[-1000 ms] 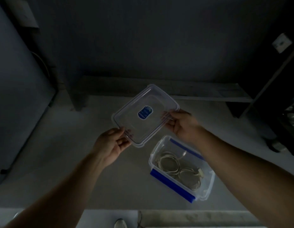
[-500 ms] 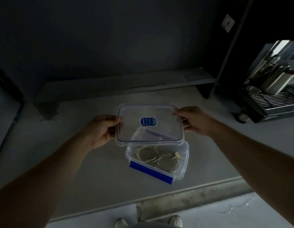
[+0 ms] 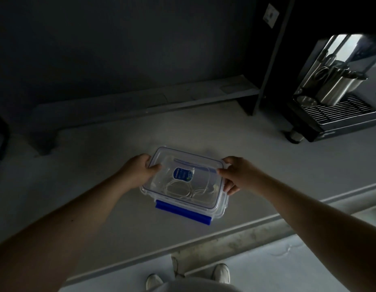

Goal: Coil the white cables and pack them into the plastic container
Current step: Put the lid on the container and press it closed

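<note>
The container point(image 3: 212, 209) sits on the counter point(image 3: 98, 169), about mid-way across and near its front edge. The lid point(image 3: 184, 178) lies over it, seemingly resting on the rim, though the dim view leaves that unsure. The cables point(image 3: 183, 189) lie coiled inside. The left hand point(image 3: 138, 172) grips the lid's left end, the right hand point(image 3: 235, 175) its right end. A coffee machine point(image 3: 338, 98) stands at the far right, well apart. A low shelf point(image 3: 140, 102) runs along behind.

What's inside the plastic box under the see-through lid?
White cables lie coiled inside the plastic container, seen through the clear lid. A blue sticker on the lid covers part of the inside, so the full count stays unclear.
</note>
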